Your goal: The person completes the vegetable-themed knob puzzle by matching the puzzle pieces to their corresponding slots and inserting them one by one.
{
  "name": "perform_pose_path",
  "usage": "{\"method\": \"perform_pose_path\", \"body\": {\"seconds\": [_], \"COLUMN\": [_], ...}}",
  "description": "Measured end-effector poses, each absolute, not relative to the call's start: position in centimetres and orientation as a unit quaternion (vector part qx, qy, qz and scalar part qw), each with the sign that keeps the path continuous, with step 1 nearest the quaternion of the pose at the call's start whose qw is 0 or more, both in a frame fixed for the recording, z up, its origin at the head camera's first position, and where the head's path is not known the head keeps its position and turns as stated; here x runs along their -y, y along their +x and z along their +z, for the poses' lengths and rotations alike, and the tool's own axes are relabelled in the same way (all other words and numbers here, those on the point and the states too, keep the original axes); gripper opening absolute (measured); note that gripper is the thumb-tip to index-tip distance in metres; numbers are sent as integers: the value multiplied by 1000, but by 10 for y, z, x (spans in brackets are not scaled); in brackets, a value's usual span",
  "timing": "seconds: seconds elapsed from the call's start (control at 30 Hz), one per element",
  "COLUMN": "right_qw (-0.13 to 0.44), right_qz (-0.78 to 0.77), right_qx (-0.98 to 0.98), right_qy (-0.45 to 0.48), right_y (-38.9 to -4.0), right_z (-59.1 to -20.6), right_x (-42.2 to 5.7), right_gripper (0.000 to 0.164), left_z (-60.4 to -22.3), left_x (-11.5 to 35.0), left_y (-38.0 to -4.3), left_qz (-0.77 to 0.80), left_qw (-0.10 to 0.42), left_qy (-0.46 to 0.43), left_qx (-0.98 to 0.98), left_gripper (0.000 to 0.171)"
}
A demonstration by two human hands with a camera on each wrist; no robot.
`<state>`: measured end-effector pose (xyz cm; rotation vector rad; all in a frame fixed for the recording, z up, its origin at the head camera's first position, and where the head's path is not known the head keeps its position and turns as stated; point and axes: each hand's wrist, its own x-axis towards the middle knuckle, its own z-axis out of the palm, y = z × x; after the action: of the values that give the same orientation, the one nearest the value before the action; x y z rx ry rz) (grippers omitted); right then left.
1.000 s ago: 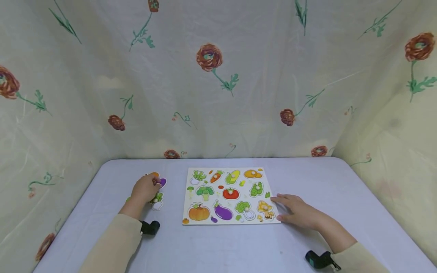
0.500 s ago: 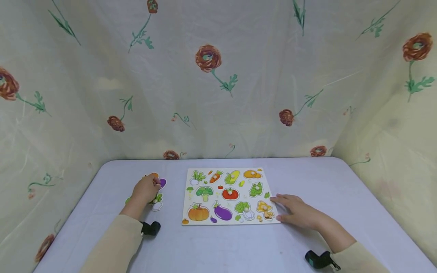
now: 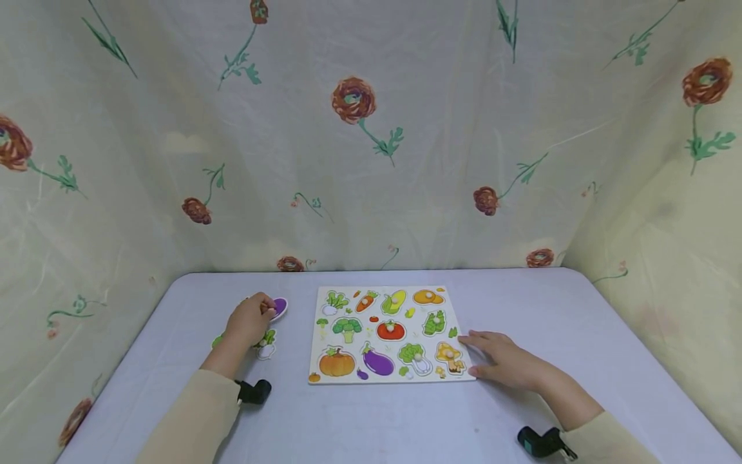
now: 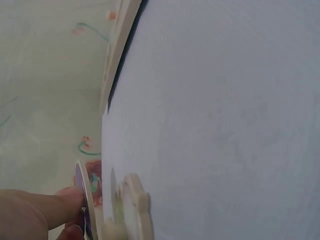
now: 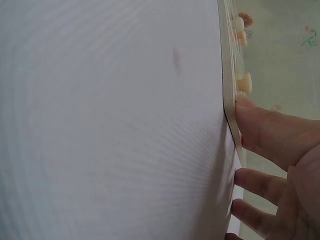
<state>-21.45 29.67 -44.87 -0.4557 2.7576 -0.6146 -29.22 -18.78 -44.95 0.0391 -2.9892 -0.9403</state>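
My left hand [image 3: 250, 320] pinches a purple eggplant puzzle piece [image 3: 280, 308] at the left of the table. In the left wrist view the eggplant piece [image 4: 86, 197] stands on edge between the thumb and fingers, lifted off the cloth. Close beside that hand lies a white radish piece with green leaves [image 3: 266, 346]. A green piece [image 3: 217, 340] peeks out from behind the wrist, mostly hidden. The white vegetable puzzle board [image 3: 371, 380] lies mid-table. My right hand [image 3: 504, 357] rests with fingers spread at its right edge, the thumb [image 5: 260, 125] touching the board's corner.
Several knobbed pieces sit in the board, among them the tomato [image 3: 391, 330], the corn [image 3: 395, 301] and the mushroom [image 3: 451, 357]. Pumpkin [image 3: 337, 362] and broccoli [image 3: 348, 327] pictures show without knobs. A floral curtain [image 3: 435, 161] surrounds the table's back and sides.
The eggplant piece has risen and shifted slightly right in my left hand. The orange piece seen earlier behind it is now almost hidden. My right hand stays at the board's edge.
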Motion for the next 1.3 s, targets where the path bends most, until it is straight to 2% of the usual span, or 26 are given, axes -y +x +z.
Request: {"method": "perform_pose_path", "body": {"seconds": [0.23, 0.47, 0.97, 1.3], "right_qw": [138, 137, 135, 136], "right_qz": [-212, -212, -208, -210], "right_qx": [-956, -956, -956, -955], "right_qy": [-152, -153, -158, -157], "right_y": [-215, -216, -217, -216], "right_z": [-451, -451, -452, -451], "right_x": [-297, -298, -297, -297], "right_gripper": [67, 70, 69, 67], "left_z": [-442, -437, -433, -437], "left_x": [174, 153, 120, 95], "left_y": [-285, -279, -263, -256], "left_qz": [-311, -326, -317, -323], "left_qw": [7, -43, -67, -124], "left_qy": [-29, -32, -119, -184], "left_qx": [950, 944, 938, 920], "left_gripper": [13, 10, 6, 3]}}
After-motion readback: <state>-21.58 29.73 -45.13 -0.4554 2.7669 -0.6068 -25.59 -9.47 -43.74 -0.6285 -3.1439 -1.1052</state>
